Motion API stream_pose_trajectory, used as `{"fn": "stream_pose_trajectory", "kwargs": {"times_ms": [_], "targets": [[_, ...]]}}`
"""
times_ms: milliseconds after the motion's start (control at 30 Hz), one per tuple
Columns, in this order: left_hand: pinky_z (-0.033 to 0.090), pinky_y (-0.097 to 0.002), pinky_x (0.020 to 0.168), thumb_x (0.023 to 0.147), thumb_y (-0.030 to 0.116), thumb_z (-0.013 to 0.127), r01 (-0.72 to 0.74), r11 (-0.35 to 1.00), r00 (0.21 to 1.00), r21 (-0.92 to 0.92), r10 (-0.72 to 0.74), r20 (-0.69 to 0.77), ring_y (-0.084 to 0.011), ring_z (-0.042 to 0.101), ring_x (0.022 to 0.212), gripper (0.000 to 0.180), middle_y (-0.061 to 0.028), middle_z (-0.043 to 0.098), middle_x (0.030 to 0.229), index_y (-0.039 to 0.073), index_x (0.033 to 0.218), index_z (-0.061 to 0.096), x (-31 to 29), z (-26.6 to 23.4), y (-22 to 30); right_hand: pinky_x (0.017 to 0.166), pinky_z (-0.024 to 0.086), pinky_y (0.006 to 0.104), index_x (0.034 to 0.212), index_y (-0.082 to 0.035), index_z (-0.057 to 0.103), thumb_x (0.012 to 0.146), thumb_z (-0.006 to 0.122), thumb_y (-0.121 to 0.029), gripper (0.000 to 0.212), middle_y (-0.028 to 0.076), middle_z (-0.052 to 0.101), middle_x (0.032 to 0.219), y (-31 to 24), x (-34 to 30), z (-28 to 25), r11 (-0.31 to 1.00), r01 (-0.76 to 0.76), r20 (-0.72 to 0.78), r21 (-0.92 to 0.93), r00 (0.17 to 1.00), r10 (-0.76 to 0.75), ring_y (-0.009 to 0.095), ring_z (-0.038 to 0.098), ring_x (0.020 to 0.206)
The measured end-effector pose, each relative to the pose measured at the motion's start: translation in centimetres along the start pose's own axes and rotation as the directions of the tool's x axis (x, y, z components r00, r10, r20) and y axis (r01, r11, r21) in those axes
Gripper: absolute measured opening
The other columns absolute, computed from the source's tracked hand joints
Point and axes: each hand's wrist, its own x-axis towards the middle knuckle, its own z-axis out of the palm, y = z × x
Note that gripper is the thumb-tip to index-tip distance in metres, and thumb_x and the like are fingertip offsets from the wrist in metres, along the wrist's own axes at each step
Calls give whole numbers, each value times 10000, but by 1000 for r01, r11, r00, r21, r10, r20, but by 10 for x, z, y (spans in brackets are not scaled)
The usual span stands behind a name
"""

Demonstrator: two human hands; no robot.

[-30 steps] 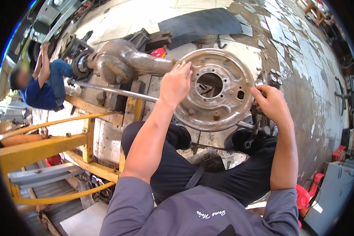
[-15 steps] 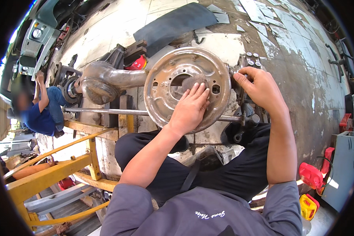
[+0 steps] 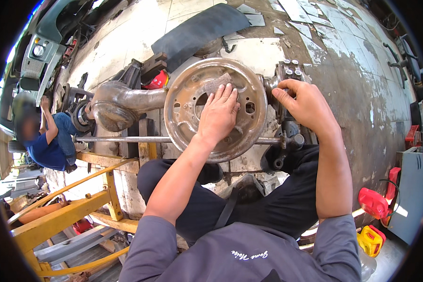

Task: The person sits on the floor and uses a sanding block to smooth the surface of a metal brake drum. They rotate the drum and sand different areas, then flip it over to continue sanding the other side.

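Observation:
A round, rust-brown brake backing plate (image 3: pixel 178 129) stands in front of me, mounted at the right end of an axle housing (image 3: pixel 148 97). My left hand (image 3: pixel 219 112) lies on its face, with the fingers held together and pressing a brownish-grey piece of sandpaper (image 3: pixel 217 82) against the metal. Part of the sandpaper is under the fingers. Just right of the plate, my right hand (image 3: pixel 304 103) curls over the hub (image 3: pixel 286 70), which has several bright studs. Its thumb and forefinger are bent around the hub's near side, and the other fingertips are hidden.
A steel rod (image 3: pixel 127 139) runs below the housing. At the lower left is a yellow frame (image 3: pixel 66 214). Beyond the axle, a dark curved panel (image 3: pixel 199 35) lies on the tiled floor. A person in blue (image 3: pixel 47 150) squats at the far left. Red (image 3: pixel 373 203) and yellow containers (image 3: pixel 370 240) stand at right.
My left hand has slid slightly left on the plate, and the sandpaper now sits further up and left, showing more above the fingers. My right hand stays at the hub.

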Motion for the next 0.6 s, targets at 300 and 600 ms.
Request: {"fn": "stream_pose_trajectory", "kwargs": {"times_ms": [300,600], "targets": [[204,-492,1238,1037,512,442,-43,997,991,70,33,130,-354,267,1519,722,-221,326,1610,-15,1526,376,2,1,4,784,529,460,1077,24,716,943,669,-340,390,247,716,909,9,-3,7,997,78,-7,7,997,-78,405,698,882],[156,-496,1250,1053,522,382,-102,984,979,149,72,192,-348,213,1539,735,-213,288,1631,-19,1548,327,-2,6,13,768,541,401,1131,41,695,939,697,-318,407,248,725,950,2,-3,6,998,60,57,-10,997,-59,362,713,845]]}}
